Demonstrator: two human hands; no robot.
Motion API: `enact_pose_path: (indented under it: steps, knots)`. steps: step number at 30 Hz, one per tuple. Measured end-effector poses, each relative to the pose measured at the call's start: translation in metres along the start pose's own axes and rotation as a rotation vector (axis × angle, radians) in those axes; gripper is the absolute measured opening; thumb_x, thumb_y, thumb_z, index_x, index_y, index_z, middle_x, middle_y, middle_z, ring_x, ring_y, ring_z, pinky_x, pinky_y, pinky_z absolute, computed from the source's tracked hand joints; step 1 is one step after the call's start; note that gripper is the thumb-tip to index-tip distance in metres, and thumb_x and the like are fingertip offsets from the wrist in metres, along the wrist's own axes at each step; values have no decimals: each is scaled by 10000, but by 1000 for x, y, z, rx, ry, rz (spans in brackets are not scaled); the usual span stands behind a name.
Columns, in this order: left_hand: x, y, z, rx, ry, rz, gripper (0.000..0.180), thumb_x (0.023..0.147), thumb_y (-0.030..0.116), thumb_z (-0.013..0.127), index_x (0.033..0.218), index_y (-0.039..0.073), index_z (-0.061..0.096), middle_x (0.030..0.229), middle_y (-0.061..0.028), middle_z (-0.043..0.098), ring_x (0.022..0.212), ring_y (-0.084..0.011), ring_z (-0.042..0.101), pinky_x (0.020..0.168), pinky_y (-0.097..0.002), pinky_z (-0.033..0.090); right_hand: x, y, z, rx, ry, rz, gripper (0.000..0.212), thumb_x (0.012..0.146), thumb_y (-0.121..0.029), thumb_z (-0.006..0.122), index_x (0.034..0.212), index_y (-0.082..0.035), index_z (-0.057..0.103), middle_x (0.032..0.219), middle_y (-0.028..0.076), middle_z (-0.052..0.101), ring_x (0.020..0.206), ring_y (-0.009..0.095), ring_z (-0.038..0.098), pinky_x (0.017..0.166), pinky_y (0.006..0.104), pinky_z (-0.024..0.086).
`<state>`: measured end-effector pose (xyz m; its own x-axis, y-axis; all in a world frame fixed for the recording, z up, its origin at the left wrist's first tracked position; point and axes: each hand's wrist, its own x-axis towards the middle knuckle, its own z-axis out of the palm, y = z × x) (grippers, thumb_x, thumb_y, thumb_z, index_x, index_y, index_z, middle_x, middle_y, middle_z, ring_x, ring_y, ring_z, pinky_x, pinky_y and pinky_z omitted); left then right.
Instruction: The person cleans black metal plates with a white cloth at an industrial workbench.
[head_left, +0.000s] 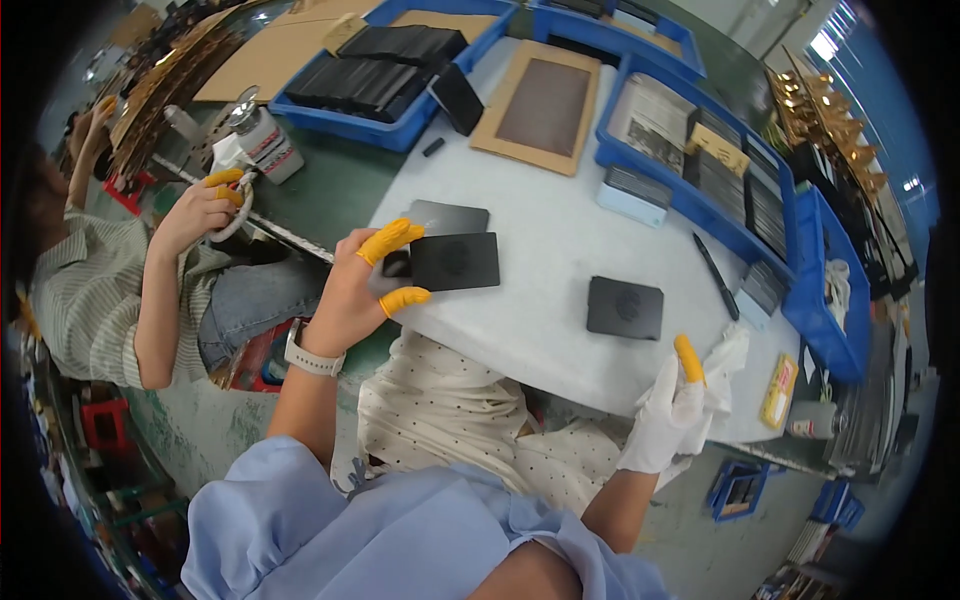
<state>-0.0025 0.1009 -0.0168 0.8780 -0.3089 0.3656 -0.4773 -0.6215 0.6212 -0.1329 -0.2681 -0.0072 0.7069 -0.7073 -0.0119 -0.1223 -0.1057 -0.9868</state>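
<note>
My left hand [372, 272], with yellow finger cots on thumb and fingers, is spread at the left end of a flat black rectangular plate [458, 262]. Finger and thumb straddle that end; whether they touch its edges is unclear. Partly under it lies a dark grey plate [455, 216]. A second black plate [625, 308] with a faint round mark lies by itself to the right. My right hand [668, 412] wears a white glove and a yellow finger cot. It is closed on a crumpled white cloth [728, 358] at the table's near edge.
Blue trays [598, 140] of dark plates line the white-covered table's [540, 225] far side. A framed brown panel [545, 105], black pen [716, 275] and yellow packet [778, 392] lie on it. At left, a co-worker's hand [200, 215] is near a metal can [268, 145].
</note>
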Motion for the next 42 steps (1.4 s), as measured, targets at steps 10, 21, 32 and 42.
enact_pose_path:
  steps: [10,21,32,42]
  knots:
    - [17,-29,-30,34,-66,-53,1113,620,391,972,1538,47,445,1524,-147,495,1425,-378,397,1192,-478,320,4,7,13,-209,55,-118,297,1033,-50,598,1302,61,661,712,-51,542,558,5,398,476,205,291]
    - [64,-15,-36,84,-286,98,1090,634,291,961,1537,3,421,1527,-201,492,1421,-414,424,1201,-477,312,7,24,13,-280,72,-213,228,1009,-50,629,1187,73,701,616,-40,534,514,34,430,464,237,308]
    - [84,41,-32,490,-619,135,577,704,124,877,1199,-70,652,917,-124,668,969,-345,622,914,-430,457,0,12,12,-229,7,-162,233,1024,-74,638,1195,77,689,636,-76,481,512,5,390,457,207,283]
    - [70,63,-18,505,-618,-5,546,664,80,825,1150,-92,641,1112,-247,613,1083,-373,578,931,-419,513,2,26,-8,-272,-78,-177,144,992,-69,669,1051,48,728,638,-23,561,526,59,475,487,278,371]
